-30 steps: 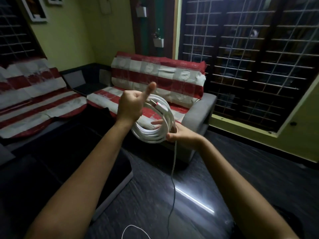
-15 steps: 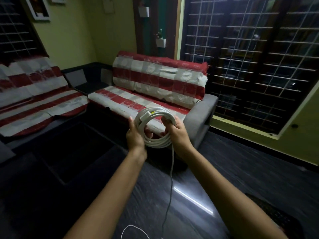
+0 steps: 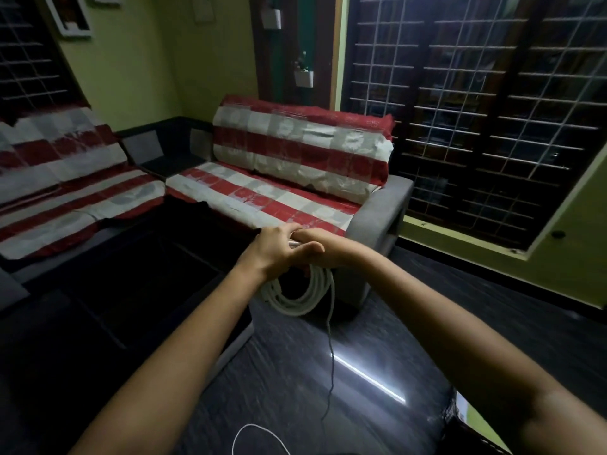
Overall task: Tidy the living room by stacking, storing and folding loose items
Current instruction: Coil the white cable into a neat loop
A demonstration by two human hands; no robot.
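A coil of white cable (image 3: 303,295) hangs below my two hands in front of the sofa arm. My left hand (image 3: 274,249) grips the top of the coil, fingers curled over it. Close beside it, my right hand (image 3: 320,244) holds the same top part, mostly hidden behind the left hand. A loose tail of the cable (image 3: 330,349) drops from the coil to the dark floor and ends in a loop (image 3: 259,436) near the bottom edge.
A corner sofa (image 3: 282,192) with red and white striped covers runs along the left and far walls. A dark low table (image 3: 115,290) stands at my left. Grilled windows (image 3: 476,110) fill the right wall. The floor (image 3: 361,372) is dark and glossy.
The coil has turned from upright between my hands to hanging below them. Both hands have come together at its top and moved lower and farther forward.
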